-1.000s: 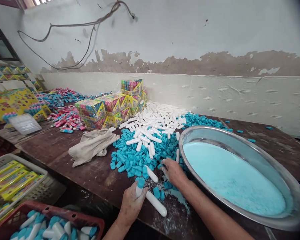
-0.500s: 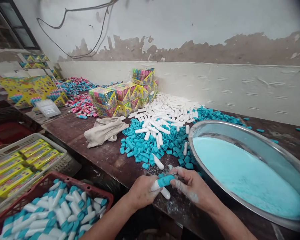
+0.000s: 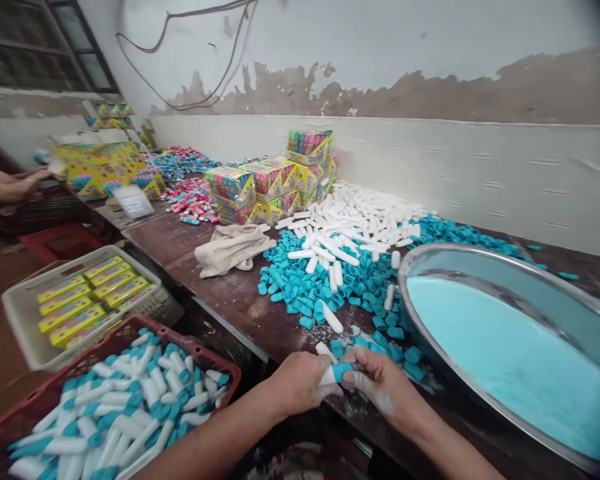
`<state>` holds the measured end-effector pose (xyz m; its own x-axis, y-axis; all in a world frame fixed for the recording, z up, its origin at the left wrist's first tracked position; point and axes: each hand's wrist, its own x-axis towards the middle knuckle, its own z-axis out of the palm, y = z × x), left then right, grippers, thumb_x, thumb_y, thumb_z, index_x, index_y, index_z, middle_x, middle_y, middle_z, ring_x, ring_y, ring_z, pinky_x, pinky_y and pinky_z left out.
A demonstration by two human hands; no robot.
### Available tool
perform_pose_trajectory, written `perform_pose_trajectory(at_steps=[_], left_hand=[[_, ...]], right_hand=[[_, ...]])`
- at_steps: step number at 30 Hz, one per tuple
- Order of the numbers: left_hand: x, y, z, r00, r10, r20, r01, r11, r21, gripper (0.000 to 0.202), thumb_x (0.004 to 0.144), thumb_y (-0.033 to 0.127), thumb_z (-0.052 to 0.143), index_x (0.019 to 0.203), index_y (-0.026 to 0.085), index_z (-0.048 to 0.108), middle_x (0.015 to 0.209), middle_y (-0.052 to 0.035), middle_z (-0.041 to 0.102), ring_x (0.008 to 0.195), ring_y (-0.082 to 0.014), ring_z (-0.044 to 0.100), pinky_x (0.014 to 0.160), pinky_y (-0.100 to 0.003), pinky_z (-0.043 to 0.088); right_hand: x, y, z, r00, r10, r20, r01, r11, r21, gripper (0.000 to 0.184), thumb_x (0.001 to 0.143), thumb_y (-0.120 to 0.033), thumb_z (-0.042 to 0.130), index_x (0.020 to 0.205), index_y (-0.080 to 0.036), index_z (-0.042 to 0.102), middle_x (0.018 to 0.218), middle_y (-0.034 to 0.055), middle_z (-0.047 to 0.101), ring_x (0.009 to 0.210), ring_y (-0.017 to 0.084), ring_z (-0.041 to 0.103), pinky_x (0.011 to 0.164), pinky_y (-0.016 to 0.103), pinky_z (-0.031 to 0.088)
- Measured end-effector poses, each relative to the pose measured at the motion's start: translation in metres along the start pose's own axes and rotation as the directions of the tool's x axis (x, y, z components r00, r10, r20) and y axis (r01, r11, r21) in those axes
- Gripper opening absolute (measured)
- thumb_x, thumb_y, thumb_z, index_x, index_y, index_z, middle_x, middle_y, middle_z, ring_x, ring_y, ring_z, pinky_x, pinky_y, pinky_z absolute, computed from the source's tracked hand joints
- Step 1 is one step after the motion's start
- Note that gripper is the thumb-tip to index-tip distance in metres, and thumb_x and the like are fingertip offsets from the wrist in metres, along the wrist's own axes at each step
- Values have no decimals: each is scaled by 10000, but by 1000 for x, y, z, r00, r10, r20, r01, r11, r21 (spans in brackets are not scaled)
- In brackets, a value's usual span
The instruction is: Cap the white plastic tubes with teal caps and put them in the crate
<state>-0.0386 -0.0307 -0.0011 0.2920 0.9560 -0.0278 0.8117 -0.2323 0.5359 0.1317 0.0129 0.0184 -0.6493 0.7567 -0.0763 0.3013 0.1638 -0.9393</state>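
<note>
My left hand (image 3: 296, 382) is closed around a white plastic tube (image 3: 329, 376) at the near edge of the wooden table (image 3: 230, 307). My right hand (image 3: 380, 387) pinches the blue cap (image 3: 341, 371) on that tube's end, so both hands meet over it. Just beyond them lies a pile of loose blue caps (image 3: 320, 283) with white tubes (image 3: 350, 223) heaped behind it. A red crate (image 3: 125, 400) of capped tubes stands below the table to my left.
A wide metal basin (image 3: 510, 333) of blue powder fills the table's right side. A beige cloth (image 3: 233, 248) and stacked colourful packs (image 3: 270, 183) lie further back. A white crate (image 3: 80, 303) holds yellow boxes. Another person's arm (image 3: 10, 190) shows at far left.
My left hand lifted a capped tube from the table and my right hand came off the cap pile to grip its blue cap. The view swung left, showing more of the red crate.
</note>
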Motion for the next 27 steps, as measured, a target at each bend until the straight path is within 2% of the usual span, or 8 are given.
perform_pose_trajectory(at_steps=[4,7,10,12,14,17,22,27], left_hand=[[-53,-42,-22,969,-214,-120,202,974,-106,216,776,427,560,826,227,625,716,-10,669,649,-167,613,570,-219,389],[-116,-103,-41,898,-398,-190,384,917,-109,252,803,405,471,837,197,610,710,-21,663,655,-184,607,613,-242,408],[-173,-169,-50,698,-682,-217,705,709,40,355,756,491,463,846,176,600,725,-59,662,738,-258,619,691,-314,440],[-189,-197,-48,617,-750,-240,786,604,133,418,659,450,552,952,153,585,877,-109,667,884,-315,604,755,-369,450],[-181,-204,-43,636,-696,-332,765,627,150,534,616,420,588,1069,141,543,1080,-144,614,1045,-330,542,858,-412,431],[-130,-177,-33,724,-455,-518,555,831,46,503,736,460,509,1138,157,501,1220,-126,529,1155,-256,478,997,-389,362],[-28,-117,-13,666,-145,-731,246,969,33,408,829,390,492,1169,165,476,1282,-132,455,1223,-241,404,1044,-416,318],[14,-112,3,676,-167,-718,321,944,82,539,815,415,532,1244,110,419,1347,-193,380,1288,-323,284,1045,-510,256]], right_hand=[[-19,14,-15,985,59,-162,-77,991,-112,419,727,-448,583,1068,-204,589,782,30,659,715,199,624,649,281,516],[-44,34,-43,954,123,-273,-184,961,-207,376,726,-492,594,1005,-246,650,946,47,692,848,239,649,697,269,539],[-66,57,-63,934,140,-329,-224,946,-233,364,738,-507,582,998,-268,667,1018,33,687,892,249,652,666,237,556],[-74,69,-66,917,134,-377,-245,934,-262,372,742,-522,571,1006,-277,664,1030,22,684,914,242,649,674,223,558],[-78,77,-63,897,109,-427,-259,915,-311,379,747,-534,559,1008,-279,660,1025,21,686,924,237,648,660,217,562],[-80,83,-53,881,-12,-473,-222,872,-436,369,773,-527,527,1001,-263,648,998,36,691,890,234,658,653,243,571],[-95,88,-42,823,-330,-463,-139,672,-727,368,854,-497,428,1014,-210,593,1034,94,639,937,259,614,806,387,516],[-116,92,-35,779,-470,-415,-137,518,-845,405,879,-481,395,1102,-165,514,1089,143,565,994,293,550,871,464,437]])
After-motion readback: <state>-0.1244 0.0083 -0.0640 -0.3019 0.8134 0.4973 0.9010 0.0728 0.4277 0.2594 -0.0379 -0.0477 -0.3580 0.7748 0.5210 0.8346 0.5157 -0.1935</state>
